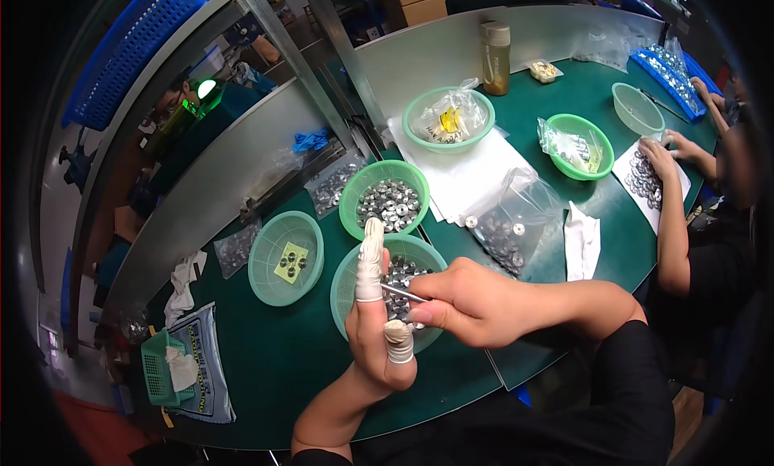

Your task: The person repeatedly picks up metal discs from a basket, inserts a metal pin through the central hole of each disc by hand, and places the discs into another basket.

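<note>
My left hand [375, 337], wearing white finger cots on its index finger and thumb, is raised over the near green mesh basket [345, 272]. Its index finger stands straight and apart from the thumb; the palm side is partly hidden. My right hand [468, 301] pinches a thin metal rod-like tool [397, 291] between thumb and fingers. The tool's far end meets the left index finger, and its tip is hidden there. Behind the hands, small round metal parts [411, 271] lie in that basket. Just beyond, another green basket [348, 200] holds many similar parts.
On the left, a pale green basket [256, 276] contains a yellow paper with several parts. Bagged parts [508, 232], a white cloth [582, 244] and a green bowl [606, 156] lie to the right. Another person's hands [665, 156] work over parts on white paper. A bottle [495, 59] stands behind.
</note>
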`<state>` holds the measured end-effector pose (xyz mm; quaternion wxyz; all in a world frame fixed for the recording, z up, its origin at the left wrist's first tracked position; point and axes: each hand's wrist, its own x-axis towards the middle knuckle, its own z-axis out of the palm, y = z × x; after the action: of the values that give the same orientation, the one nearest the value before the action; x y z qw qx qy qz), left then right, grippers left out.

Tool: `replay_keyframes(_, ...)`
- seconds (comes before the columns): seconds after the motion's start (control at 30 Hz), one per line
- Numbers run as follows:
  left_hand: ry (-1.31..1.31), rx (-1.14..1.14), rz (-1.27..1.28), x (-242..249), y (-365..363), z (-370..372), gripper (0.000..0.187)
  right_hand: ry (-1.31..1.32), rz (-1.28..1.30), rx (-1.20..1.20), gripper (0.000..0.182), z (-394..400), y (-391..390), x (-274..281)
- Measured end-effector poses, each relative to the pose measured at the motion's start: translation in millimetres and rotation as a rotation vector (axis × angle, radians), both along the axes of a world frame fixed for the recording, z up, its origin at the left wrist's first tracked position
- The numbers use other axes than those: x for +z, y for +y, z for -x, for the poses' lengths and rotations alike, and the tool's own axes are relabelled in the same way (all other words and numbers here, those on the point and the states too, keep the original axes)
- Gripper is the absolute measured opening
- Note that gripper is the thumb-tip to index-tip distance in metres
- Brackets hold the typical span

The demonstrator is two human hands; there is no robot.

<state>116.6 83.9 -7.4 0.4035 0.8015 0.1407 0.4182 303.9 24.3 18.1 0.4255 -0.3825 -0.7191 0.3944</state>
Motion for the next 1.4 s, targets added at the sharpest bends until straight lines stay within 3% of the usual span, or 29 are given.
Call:
replay_keyframes(0.1,-0.101,-0.051,0.234,10.4,-3.8,-5.2,0.092,0.051,-0.008,0.064,0.036,-10.1,5.1,3.5)
replay_keyframes(0.2,-0.208,-0.267,0.458,18.4,2.1,3.5,0.071,0.274,0.277,0.257,0.039,-23.0,6.1,8.6)
replay_keyframes(0.3,-0.162,-0.311,0.421,14.2,6.1,9.3,0.052,0.326,0.364,0.368,0.044,-33.1,5.5,11.8)
replay_keyframes(0.43,0.046,-0.043,-0.097,26.0,12.3,12.1,0.024,0.278,0.416,0.4,0.045,-36.3,5.2,20.1)
replay_keyframes(0.53,0.097,0.112,-0.554,27.0,22.4,13.2,0.028,0.28,0.45,0.271,0.038,-37.5,7.9,15.3)
replay_keyframes(0.6,0.092,0.179,-0.648,24.6,24.2,10.1,0.033,0.215,0.386,0.07,0.036,-26.2,5.7,16.8)
replay_keyframes(0.7,0.122,0.229,-0.723,21.1,25.8,8.1,0.037,0.186,0.358,0.028,0.029,-21.7,6.1,12.9)
replay_keyframes(0.93,0.179,0.224,-0.651,16.4,23.3,8.8,0.032,-0.027,-0.015,-0.123,0.02,-11.4,5.9,4.4)
replay_keyframes(1.07,0.157,0.163,-0.476,18.1,21.5,9.0,0.022,-0.101,-0.179,-0.221,0.012,-2.6,1.9,7.0)
replay_keyframes(1.17,0.128,0.101,-0.335,15.1,18.9,8.9,0.025,-0.402,-0.623,-0.321,0.008,-4.8,8.6,-0.1)
replay_keyframes(1.27,0.102,0.06,-0.319,17.4,18.1,10.9,0.03,-0.397,-0.642,-0.293,0.006,-5.6,8.8,3.7)
replay_keyframes(1.4,0.063,0.107,-0.489,23.9,26.1,6.9,0.032,-0.213,-0.276,-0.192,0.008,-10.7,4.9,13.1)
